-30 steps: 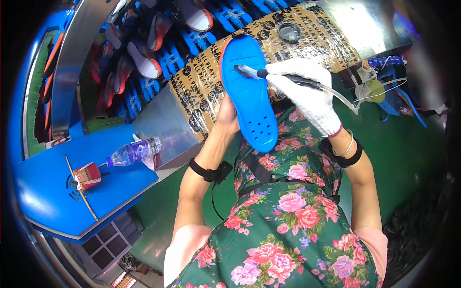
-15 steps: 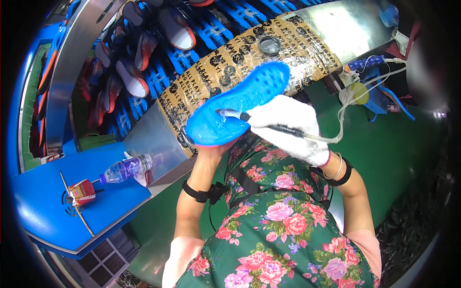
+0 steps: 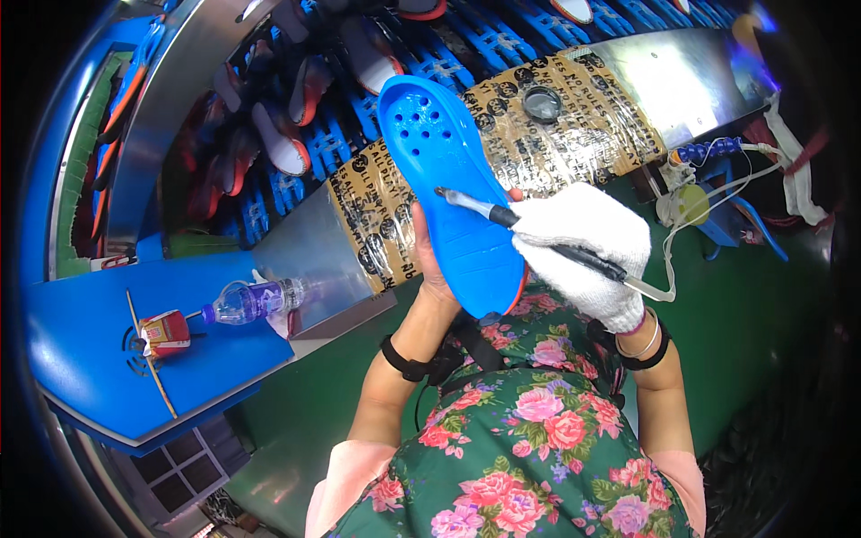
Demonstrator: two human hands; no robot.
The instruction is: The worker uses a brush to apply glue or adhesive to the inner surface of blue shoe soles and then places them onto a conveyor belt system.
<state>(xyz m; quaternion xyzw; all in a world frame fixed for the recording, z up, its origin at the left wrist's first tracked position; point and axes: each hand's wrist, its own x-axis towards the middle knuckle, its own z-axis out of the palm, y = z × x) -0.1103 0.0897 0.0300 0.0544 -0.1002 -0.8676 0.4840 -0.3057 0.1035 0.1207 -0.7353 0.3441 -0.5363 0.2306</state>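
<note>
blue shoe sole (image 3: 453,188) held up, tilted, in bare left hand (image 3: 429,260) clasped around its edge from behind, so the face is open to the tool. gloved right hand (image 3: 587,247) grips a pen-like applicator (image 3: 529,231), tip touching the sole mid-face. tape-wrapped rail (image 3: 574,134) just beyond; bottle (image 3: 251,300) on blue worktop (image 3: 90,359) well apart, room left.

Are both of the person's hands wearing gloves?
No, only the right hand, which holds the pen-like tool, wears a white glove; the left hand under the blue sole is bare.
</note>
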